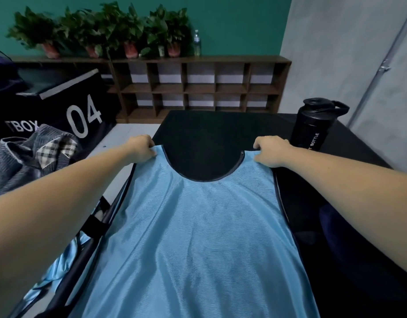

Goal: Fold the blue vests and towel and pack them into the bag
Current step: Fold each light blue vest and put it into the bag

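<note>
A blue vest lies flat across the centre and bottom of the frame, neckline towards the top; under it a black table fills the middle and right; a black box marked "04" stands upper left; a brown shelf runs across the top, potted plants along it; a striped cloth is bunched at the left edge; a black bottle stands upright on the table, right of centre; the left hand pinches the vest's left shoulder strap, fingers curled; the right hand pinches the right strap likewise.
</note>
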A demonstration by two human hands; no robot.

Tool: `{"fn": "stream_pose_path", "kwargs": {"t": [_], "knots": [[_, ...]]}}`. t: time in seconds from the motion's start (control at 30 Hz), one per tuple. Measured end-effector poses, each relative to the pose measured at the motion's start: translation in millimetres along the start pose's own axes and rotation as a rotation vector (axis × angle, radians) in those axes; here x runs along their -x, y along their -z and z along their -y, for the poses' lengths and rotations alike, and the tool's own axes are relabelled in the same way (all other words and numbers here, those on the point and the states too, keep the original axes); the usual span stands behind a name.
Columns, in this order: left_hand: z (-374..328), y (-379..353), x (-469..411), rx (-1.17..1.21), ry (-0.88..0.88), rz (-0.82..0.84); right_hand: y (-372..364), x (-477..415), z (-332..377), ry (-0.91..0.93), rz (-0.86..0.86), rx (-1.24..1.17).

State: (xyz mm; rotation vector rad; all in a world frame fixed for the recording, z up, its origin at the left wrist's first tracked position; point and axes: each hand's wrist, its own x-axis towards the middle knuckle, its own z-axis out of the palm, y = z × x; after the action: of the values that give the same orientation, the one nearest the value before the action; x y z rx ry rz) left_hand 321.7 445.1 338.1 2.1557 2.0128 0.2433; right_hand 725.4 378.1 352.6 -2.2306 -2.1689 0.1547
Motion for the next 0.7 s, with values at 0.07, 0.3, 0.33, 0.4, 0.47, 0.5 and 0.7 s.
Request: {"fn": "stream_pose_path", "kwargs": {"t": [0.07,0.3,0.33,0.4,0.47,0.5,0.7], "knots": [[-1.9,7.1,0.7,-0.021,-0.005,0.015,3.7,1.0,2.1,-0.029,0.012,-0.024],[-10.3,45.2,9.8,-0.014,-0.087,-0.201,40.5,11.8,8.2,0.001,-0.186,-0.09],[-10.9,54.3,12.0,0.003,-0.097,-0.245,48.7,13.5,9.6,0.001,-0.265,-0.101],[-10.9,73.9,17.2,0.039,-0.113,-0.31,66.1,18.9,14.2,0.013,-0.384,-0.129],[-12.7,93.7,26.5,0.051,-0.154,-0.339,83.0,27.5,18.0,0.04,-0.422,-0.164],[-14.9,103.1,33.5,0.047,-0.183,-0.344,90.9,33.3,19.1,0.056,-0.425,-0.182],[-24.3,146.9,96.3,0.107,-0.294,-0.324,124.0,86.9,25.2,0.18,-0.367,-0.281]]}}
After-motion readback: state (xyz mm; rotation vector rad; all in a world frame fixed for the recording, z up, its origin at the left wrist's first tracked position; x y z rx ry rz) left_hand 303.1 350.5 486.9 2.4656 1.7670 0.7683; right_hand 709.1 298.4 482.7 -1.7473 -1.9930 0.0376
